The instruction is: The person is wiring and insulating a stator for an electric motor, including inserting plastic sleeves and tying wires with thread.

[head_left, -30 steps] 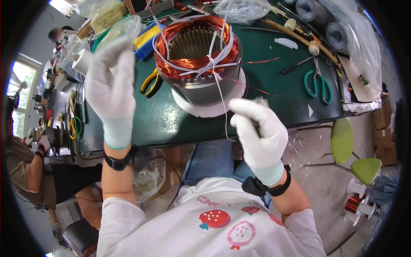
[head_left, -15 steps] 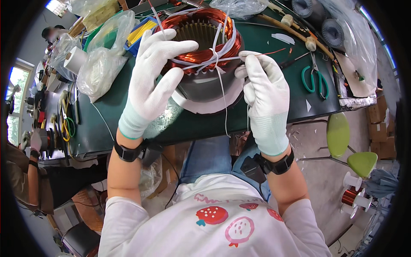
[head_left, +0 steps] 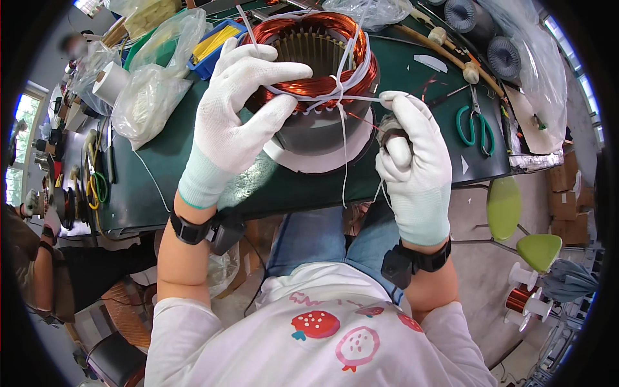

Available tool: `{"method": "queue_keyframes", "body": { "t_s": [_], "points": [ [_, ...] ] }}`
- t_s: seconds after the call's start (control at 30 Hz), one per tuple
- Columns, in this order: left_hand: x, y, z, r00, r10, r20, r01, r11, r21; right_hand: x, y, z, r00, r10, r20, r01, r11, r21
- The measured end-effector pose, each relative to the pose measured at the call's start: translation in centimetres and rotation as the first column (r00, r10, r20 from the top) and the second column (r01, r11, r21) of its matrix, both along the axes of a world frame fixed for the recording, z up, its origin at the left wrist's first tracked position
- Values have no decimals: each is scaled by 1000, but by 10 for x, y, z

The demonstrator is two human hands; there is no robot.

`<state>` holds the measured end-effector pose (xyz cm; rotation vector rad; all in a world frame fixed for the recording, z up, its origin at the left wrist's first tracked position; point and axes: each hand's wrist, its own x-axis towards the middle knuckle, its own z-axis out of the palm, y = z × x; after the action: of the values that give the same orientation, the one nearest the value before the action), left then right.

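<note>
A motor stator point(head_left: 316, 138) stands upright on a white round sheet point(head_left: 296, 161), its copper winding point(head_left: 310, 88) uppermost. My left hand point(head_left: 238, 119), in a white glove, grips the winding's near left rim, fingers over the top and thumb on the outside. White cord point(head_left: 344, 145) is tied around the winding's near side, and one end hangs down. My gloved right hand point(head_left: 416, 145) pinches the end of a thin white sleeve point(head_left: 362, 98) stretched out from the winding. Something dark and silvery lies within its curled fingers, mostly hidden. Thin reddish wire point(head_left: 362, 120) runs from the stator toward this hand.
Green-handled scissors point(head_left: 474, 122) lie on the green bench point(head_left: 412, 174) to the right, near a wooden stick point(head_left: 425, 35). A blue bin of yellow strips point(head_left: 216, 45) and a plastic bag point(head_left: 148, 100) sit at left. Another person's arm point(head_left: 45, 258) shows far left.
My right hand has moved away to the right, and the white sleeve now stretches straight to its fingertips. My left hand has shifted slightly right over the winding.
</note>
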<state>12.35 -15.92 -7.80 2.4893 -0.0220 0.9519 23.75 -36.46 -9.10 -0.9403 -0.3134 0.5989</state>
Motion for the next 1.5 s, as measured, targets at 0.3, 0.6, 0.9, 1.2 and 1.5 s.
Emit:
{"method": "queue_keyframes", "body": {
  "t_s": [0.3,0.6,0.9,1.2,1.5],
  "points": [
    [-2,-6,3,1000,17,-7,-18,998,-58,2,-12,8,999,53,1,-52,983,-174],
    [0,-6,2,999,33,2,-33,999,-9,-33,-28,5,995,55,-84,-81,931,-356],
    [1,-8,0,999,36,27,-35,999,-24,-21,-9,16,998,7,-69,-19,984,-178],
    [1,-12,0,997,73,26,-72,997,-41,-21,-2,26,909,-209,360,331,888,-321],
    [6,-17,-6,986,103,134,-100,995,-29,-40,-11,29,855,-75,513,235,938,-255]
  ]
}}
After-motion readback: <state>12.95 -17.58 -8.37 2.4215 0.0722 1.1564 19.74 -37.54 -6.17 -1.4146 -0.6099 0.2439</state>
